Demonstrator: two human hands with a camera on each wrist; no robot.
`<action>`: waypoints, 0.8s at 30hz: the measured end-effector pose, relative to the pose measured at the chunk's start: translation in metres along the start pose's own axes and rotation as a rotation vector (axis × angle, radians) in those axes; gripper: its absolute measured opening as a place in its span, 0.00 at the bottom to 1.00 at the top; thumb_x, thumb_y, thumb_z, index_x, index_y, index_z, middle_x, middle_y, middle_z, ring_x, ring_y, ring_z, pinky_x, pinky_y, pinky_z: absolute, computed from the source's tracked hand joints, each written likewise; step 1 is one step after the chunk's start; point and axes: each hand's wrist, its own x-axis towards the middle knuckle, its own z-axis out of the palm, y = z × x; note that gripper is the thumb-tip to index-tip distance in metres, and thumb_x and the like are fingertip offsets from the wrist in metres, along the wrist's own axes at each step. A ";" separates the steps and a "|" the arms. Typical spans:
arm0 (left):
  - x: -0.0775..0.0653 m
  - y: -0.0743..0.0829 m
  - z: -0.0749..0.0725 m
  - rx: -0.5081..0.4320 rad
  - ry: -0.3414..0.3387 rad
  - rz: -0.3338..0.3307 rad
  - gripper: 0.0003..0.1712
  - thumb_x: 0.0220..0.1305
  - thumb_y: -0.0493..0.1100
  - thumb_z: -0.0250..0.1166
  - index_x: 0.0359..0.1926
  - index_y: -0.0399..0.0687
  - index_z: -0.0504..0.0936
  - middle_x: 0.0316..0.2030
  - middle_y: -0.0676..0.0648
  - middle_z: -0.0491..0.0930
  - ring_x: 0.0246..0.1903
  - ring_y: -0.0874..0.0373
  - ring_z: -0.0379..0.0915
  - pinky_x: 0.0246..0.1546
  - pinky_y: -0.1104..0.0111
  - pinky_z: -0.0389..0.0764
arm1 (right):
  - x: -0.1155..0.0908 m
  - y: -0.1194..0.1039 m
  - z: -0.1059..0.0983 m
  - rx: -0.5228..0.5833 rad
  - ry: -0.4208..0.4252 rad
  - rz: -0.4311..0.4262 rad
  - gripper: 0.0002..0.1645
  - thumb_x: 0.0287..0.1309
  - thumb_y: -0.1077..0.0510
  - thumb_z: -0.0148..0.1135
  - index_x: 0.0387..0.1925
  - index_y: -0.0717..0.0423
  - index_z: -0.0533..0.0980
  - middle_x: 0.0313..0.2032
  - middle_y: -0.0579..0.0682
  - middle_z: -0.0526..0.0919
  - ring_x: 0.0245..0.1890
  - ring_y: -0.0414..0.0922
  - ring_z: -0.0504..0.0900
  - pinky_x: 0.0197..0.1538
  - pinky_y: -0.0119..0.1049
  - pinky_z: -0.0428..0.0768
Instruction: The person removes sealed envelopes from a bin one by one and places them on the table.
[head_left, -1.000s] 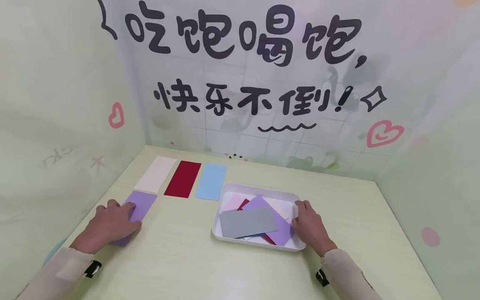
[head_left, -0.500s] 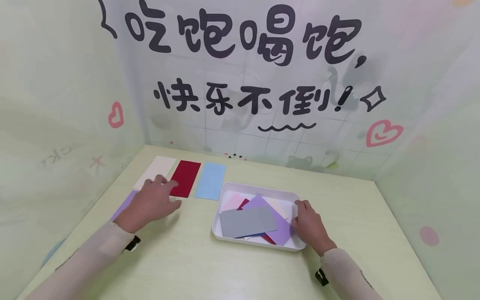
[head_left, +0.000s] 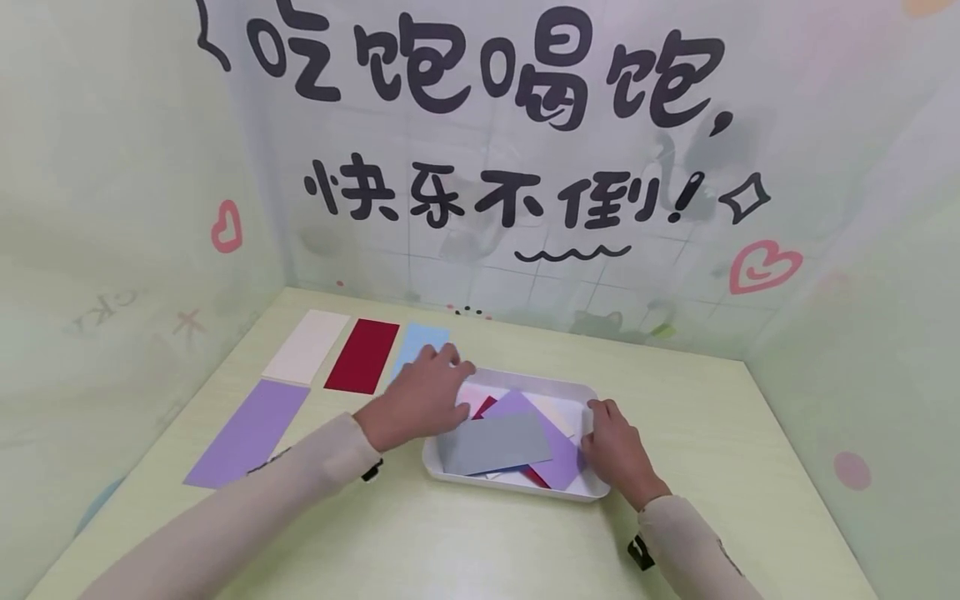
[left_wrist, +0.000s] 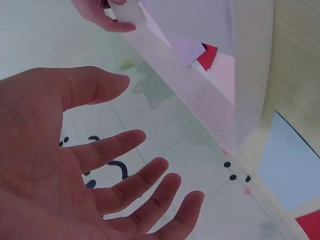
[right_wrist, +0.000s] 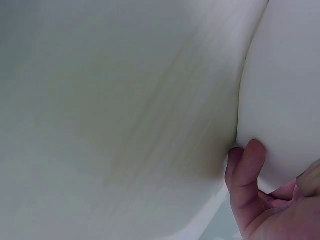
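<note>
My left hand [head_left: 416,398] is over the left end of a white tray [head_left: 517,492], fingers spread and holding nothing, as the left wrist view also shows. In the tray lie overlapping rectangular cards: a grey card [head_left: 495,443] on top, a purple card [head_left: 567,460] under it, and parts of red, pink and cream ones. My right hand [head_left: 622,454] grips the tray's right rim; in the right wrist view the fingers [right_wrist: 246,180] curl against its wall. A light blue card [head_left: 420,343] on the table is partly hidden behind my left hand.
To the left on the pale wooden table [head_left: 480,550] lie a cream card [head_left: 306,346], a dark red card [head_left: 362,356] and a purple card [head_left: 251,429] below the cream one. Printed sheets [head_left: 495,275] wall in the table at the back and both sides.
My left hand has left the purple card at the far left and moved right, past the red card, to above the tray. My right hand stays on the tray rim.
</note>
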 end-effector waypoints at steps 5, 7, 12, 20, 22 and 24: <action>0.009 0.030 0.014 0.016 -0.028 0.119 0.28 0.61 0.52 0.66 0.62 0.53 0.77 0.56 0.44 0.71 0.51 0.47 0.66 0.39 0.52 0.79 | 0.000 0.001 0.000 0.007 0.000 0.009 0.31 0.57 0.65 0.57 0.62 0.69 0.66 0.55 0.63 0.72 0.41 0.58 0.80 0.44 0.52 0.81; 0.011 0.039 0.023 0.019 -0.049 0.163 0.27 0.61 0.51 0.65 0.61 0.53 0.76 0.57 0.44 0.71 0.49 0.48 0.65 0.37 0.53 0.79 | 0.000 0.002 0.000 0.011 -0.005 0.015 0.31 0.57 0.65 0.57 0.63 0.69 0.66 0.55 0.63 0.72 0.41 0.58 0.80 0.44 0.52 0.81; 0.013 0.053 0.049 0.069 -0.076 0.235 0.25 0.59 0.51 0.66 0.58 0.55 0.77 0.53 0.44 0.72 0.45 0.50 0.67 0.32 0.57 0.77 | -0.001 0.001 0.000 0.020 -0.033 0.040 0.31 0.59 0.65 0.57 0.64 0.68 0.65 0.56 0.62 0.71 0.43 0.57 0.79 0.48 0.53 0.80; 0.010 0.061 0.061 0.155 -0.075 0.257 0.23 0.54 0.58 0.70 0.49 0.56 0.80 0.44 0.46 0.73 0.45 0.49 0.70 0.28 0.58 0.77 | 0.000 0.000 0.000 0.014 -0.035 0.030 0.31 0.59 0.65 0.57 0.64 0.68 0.65 0.55 0.61 0.71 0.41 0.55 0.78 0.48 0.52 0.79; 0.012 0.062 0.062 0.154 -0.080 0.256 0.24 0.54 0.59 0.70 0.50 0.56 0.80 0.44 0.46 0.73 0.43 0.50 0.69 0.28 0.59 0.76 | 0.000 0.000 -0.001 0.012 -0.030 0.027 0.30 0.59 0.65 0.57 0.63 0.68 0.66 0.55 0.61 0.71 0.41 0.55 0.79 0.48 0.52 0.80; 0.013 0.061 0.062 0.144 -0.085 0.256 0.24 0.54 0.59 0.70 0.50 0.57 0.80 0.44 0.46 0.73 0.42 0.51 0.69 0.28 0.59 0.76 | 0.000 0.000 -0.001 0.012 -0.027 0.029 0.30 0.59 0.65 0.57 0.63 0.68 0.66 0.55 0.61 0.71 0.41 0.55 0.79 0.48 0.52 0.80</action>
